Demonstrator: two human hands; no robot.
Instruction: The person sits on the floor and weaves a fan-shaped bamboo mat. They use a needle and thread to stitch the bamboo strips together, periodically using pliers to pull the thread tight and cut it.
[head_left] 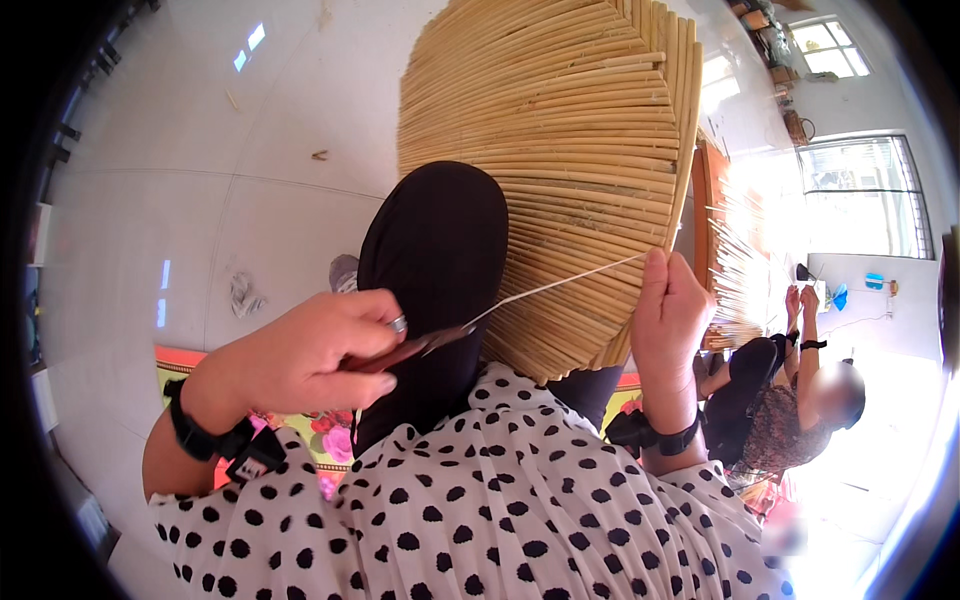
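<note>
My left hand (325,352) is closed round red-handled pliers (410,350), above my dark-trousered thigh. Their metal jaws meet the end of a thin white cord (560,285). From the jaws the cord runs taut, slanting up to the right, across a panel of straw-coloured stalks (590,190) lying over my lap. My right hand (672,310) is closed at the panel's right edge, thumb up, where the cord reaches it. Its fingers partly hide how they grip the cord and the edge. A long border strip of stalks (688,120) lines that edge.
My bent knee (435,225) stands against the panel's left side. On the right, a co-worker (790,400) sits with raised hands beside a brown board (708,200) and loose pale stalks (735,270). A flowered mat (335,445) lies under me; scraps (245,295) dot the tiled floor.
</note>
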